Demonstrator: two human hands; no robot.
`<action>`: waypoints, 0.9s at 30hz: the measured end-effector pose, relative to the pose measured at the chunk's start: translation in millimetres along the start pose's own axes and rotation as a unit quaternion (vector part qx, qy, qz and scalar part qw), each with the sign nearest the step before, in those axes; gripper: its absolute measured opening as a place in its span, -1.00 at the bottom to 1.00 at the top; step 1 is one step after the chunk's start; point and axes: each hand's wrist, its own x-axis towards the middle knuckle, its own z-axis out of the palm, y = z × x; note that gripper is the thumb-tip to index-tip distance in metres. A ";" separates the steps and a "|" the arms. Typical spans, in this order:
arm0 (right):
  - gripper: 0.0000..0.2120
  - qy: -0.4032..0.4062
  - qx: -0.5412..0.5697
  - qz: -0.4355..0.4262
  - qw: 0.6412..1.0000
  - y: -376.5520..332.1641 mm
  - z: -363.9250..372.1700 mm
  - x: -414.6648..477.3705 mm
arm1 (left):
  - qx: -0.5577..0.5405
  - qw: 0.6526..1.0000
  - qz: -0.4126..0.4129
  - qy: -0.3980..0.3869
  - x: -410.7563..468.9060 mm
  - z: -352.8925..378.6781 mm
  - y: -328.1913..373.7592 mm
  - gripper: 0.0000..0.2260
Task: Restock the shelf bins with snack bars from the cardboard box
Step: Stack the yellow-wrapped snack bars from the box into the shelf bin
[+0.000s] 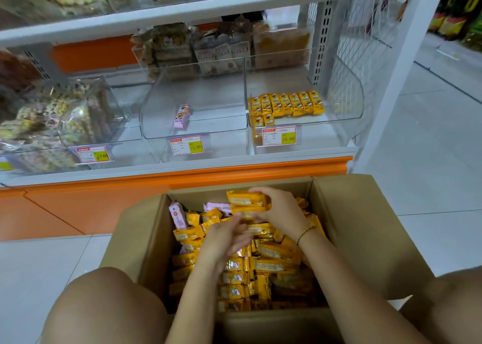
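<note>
Open brown cardboard box (142, 242) sits on the pale tiled floor (430, 187), near centre, between the person's bare knees. It is packed with yellow foil-wrapped snack bars (271, 262), plus a few pink-wrapped bars (178, 215) at its far left corner. Right hand (280, 210), gold bead bracelet (304, 233) on the wrist, is over the far part of the box: fingers curled over the top of a small stack of yellow bars (247, 202), thumb underneath, stack raised above the rest. Left hand (225, 238) lies just near of it, fingers straight and close together, tips against the lower bars of the stack; some blur there. Beyond the box is a white shelf with an orange front edge (182, 172). On the shelf, the middle clear plastic bin (219, 95) holds one pink bar (182, 116). The right clear bin (348, 101) holds neat rows of yellow bars (287, 104) toward its front. The left clear bin (114, 103) holds mixed wrapped snacks, blurred. A price tag (279, 136) is on the front of each bin.
</note>
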 end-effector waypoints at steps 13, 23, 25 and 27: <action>-0.60 -0.060 0.202 -0.123 0.970 -51.8 -35.8 -6.6 | -0.235 0.968 0.064 -0.060 -18.2 -6.4 51.2 -0.65; -0.52 -0.022 0.233 -0.067 0.970 -57.4 -63.1 -2.2 | -0.196 0.953 0.195 -0.127 -16.6 3.9 82.3 -0.62; -0.49 -0.021 0.203 -0.049 0.978 -59.7 -69.3 -1.8 | -0.197 0.940 0.231 -0.154 -13.8 5.9 89.9 -0.51; -0.55 0.002 0.186 -0.055 0.981 -65.9 -78.5 -1.2 | -0.188 0.931 0.252 -0.184 -12.7 9.6 99.2 -0.51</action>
